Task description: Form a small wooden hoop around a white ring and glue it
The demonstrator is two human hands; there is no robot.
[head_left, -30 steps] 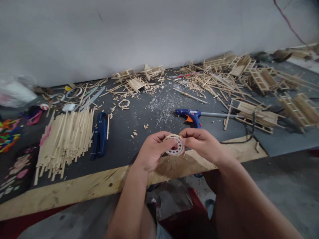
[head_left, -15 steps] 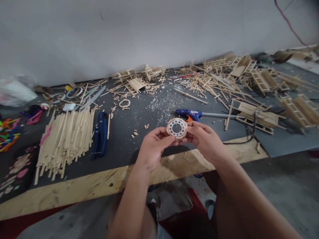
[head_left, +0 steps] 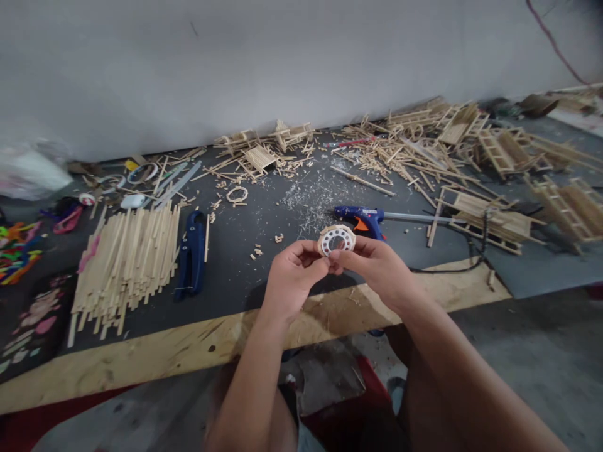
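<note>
Between both hands, above the front of the dark tabletop, is a small ring [head_left: 347, 236] with a white face full of round holes and a wood-coloured edge. My left hand [head_left: 296, 270] pinches its left side. My right hand [head_left: 379, 267] grips the right side, its thumb lying across the lower part of the face. The fingers underneath are partly hidden. Just beyond the ring lies a blue glue gun [head_left: 360, 215] with an orange trigger and a long glue stick in its back. A small wooden ring [head_left: 237, 194] rests farther off to the left.
A stack of thin wooden sticks [head_left: 127, 263] and a blue cutter [head_left: 191, 254] lie at left. Small stick-built models [head_left: 504, 150] and loose sticks crowd the back right. A black cord [head_left: 447, 271] runs from the glue gun. The plywood edge [head_left: 188, 342] borders the front.
My right thumb has moved left, onto the lower face of the ring. The ring has turned slightly in my hands, which stay in nearly the same place.
</note>
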